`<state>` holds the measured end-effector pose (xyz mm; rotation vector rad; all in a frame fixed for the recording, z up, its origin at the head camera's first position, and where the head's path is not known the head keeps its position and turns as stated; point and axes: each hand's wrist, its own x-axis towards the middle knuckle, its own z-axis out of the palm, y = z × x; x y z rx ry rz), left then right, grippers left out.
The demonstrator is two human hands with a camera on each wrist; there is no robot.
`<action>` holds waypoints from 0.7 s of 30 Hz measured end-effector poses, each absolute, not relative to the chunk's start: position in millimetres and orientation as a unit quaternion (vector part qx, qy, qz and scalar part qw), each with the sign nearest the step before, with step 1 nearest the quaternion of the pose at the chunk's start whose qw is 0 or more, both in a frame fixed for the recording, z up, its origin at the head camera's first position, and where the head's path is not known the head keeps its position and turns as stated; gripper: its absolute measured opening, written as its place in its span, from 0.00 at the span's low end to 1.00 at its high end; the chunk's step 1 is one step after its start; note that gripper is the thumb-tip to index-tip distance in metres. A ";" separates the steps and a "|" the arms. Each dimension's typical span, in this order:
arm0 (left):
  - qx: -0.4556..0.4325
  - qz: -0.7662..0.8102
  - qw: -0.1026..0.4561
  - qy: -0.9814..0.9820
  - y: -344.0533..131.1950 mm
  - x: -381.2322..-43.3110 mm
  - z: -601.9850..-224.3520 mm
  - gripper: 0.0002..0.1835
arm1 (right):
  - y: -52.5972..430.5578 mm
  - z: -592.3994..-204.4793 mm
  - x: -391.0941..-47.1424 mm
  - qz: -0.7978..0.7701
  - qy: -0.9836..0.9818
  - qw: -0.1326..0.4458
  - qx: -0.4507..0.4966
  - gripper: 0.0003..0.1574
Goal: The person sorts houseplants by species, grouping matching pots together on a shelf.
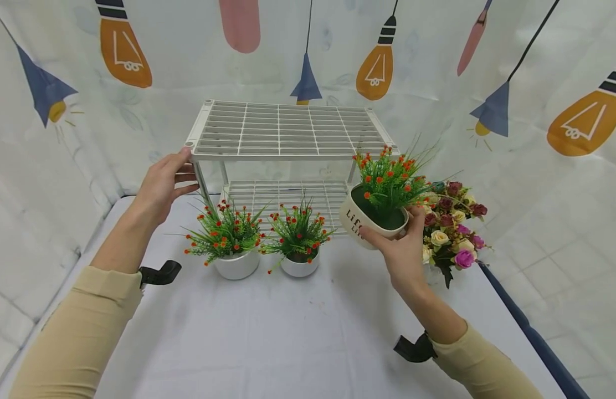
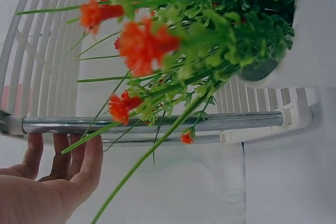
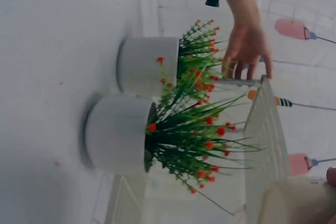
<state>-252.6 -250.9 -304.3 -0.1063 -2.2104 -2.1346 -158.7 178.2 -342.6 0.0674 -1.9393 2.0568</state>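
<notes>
My right hand (image 1: 405,255) grips a cream oval flowerpot (image 1: 358,221) by its rim, thumb in front over the printed lettering. The potted artificial plant (image 1: 390,180), green with small orange-red flowers, is tilted and raised beside the right front of the white two-tier rack (image 1: 293,155). Only a blurred piece of this pot (image 3: 294,200) shows in the right wrist view. My left hand (image 1: 160,185) touches the rack's left front corner, its fingertips against the metal post (image 2: 210,123). Two white pots, the left (image 1: 236,266) and the right (image 1: 300,268), stand before the rack with similar plants.
A bunch of artificial roses (image 1: 450,227) in purple, cream and dark red stands right of the rack, partly behind my right hand. White cloth (image 1: 268,338) covers the table, with a dark blue edge (image 1: 527,327) at right. A lamp-printed curtain (image 1: 273,66) hangs behind.
</notes>
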 end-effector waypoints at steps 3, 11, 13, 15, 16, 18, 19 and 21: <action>-0.035 -0.686 0.033 -0.726 -250.9 -253.2 -303.5 0.29 | 171.1 -327.2 -161.8 0.722 -0.670 0.169 0.046 0.49; -0.034 -0.680 0.024 -0.732 -253.2 -252.8 -303.7 0.28 | 149.7 -284.6 -181.3 0.728 -0.659 0.161 0.096 0.51; -0.035 -0.679 0.023 -0.733 -253.5 -253.0 -304.0 0.28 | 143.3 -274.6 -188.0 0.721 -0.668 0.158 0.100 0.52; -0.036 -0.677 0.022 -0.735 -253.8 -253.5 -304.3 0.28 | 136.2 -266.1 -195.1 0.716 -0.673 0.155 0.104 0.54; -0.036 -0.677 0.022 -0.735 -254.1 -253.7 -304.6 0.29 | 132.3 -262.3 -198.6 0.713 -0.675 0.153 0.107 0.54; -0.036 -0.675 0.020 -0.737 -254.6 -254.2 -305.2 0.29 | 124.2 -255.8 -205.9 0.711 -0.677 0.153 0.111 0.55; -0.036 -0.673 0.020 -0.738 -254.9 -254.4 -305.4 0.29 | 120.2 -253.3 -209.6 0.711 -0.677 0.153 0.113 0.56; -0.035 -0.673 0.017 -0.739 -255.4 -254.4 -305.4 0.30 | 112.1 -249.1 -217.3 0.712 -0.677 0.147 0.114 0.56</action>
